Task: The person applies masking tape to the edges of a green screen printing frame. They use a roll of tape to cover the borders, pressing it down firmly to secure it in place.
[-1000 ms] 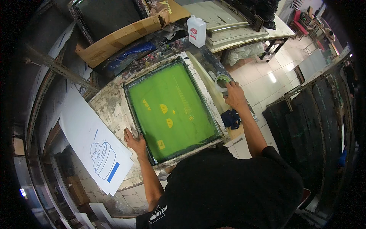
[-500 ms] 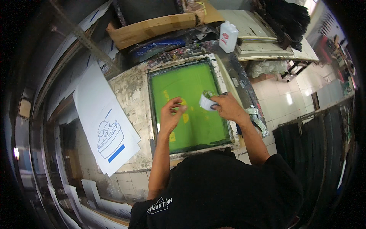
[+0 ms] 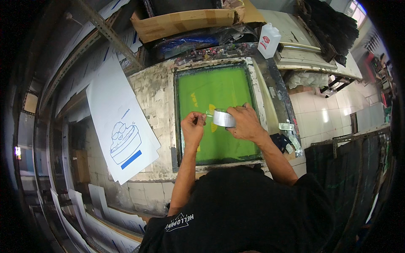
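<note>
A tape roll (image 3: 224,118) is gripped in the fingers of the right hand (image 3: 245,122) above the green screen (image 3: 217,86), which is laid with its long axis running near to far. The roll's clear strip (image 3: 209,113) is stretched leftward, crosswise to that axis, its end apparently pinched between the fingers of the left hand (image 3: 193,126).

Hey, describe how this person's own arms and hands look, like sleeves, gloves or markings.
The person wears a black short-sleeved shirt, with white lettering and an angular outline at the left sleeve. The left hand and right hand are gloveless, forearms uncovered.
</note>
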{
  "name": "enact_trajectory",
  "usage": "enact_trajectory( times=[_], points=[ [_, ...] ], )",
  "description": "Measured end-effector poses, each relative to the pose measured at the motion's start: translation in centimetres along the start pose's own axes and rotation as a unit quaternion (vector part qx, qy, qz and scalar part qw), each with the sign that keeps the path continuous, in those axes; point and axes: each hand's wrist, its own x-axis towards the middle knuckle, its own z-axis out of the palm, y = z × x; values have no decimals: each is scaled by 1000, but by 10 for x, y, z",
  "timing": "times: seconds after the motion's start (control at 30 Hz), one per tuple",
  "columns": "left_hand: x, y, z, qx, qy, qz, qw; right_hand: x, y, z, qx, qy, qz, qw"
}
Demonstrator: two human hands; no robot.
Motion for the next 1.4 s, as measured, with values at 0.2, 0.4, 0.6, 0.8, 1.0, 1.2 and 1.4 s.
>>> enact_trajectory(
  times=[0.2, 0.4, 0.6, 0.8, 1.0, 1.2, 1.4],
  points=[
    [7, -9, -17, 26, 58, -25, 998, 16, 11, 21, -12, 8, -54, 998],
    [23, -50, -73, -36, 149, -19, 988, -8, 68, 5, -93, -11, -5, 996],
    [29, -77, -116, -17, 87, -126, 988, -61, 162, -45, -74, -44, 132, 987],
    [30, -94, -121, 2, 100, -113, 989, -60, 164, -29, 214, 46, 204, 954],
    [27, -81, -133, 63, 130, -115, 983, -47, 160, -29, 91, 37, 163, 982],
    [29, -16, -190, 52, 143, -10, 988, -32, 88, -83, 207, 135, 46, 968],
    [9, 98, -296, 127, 268, 238, 925, -39, -26, -176, 46, 275, -252, 927]
  ],
)
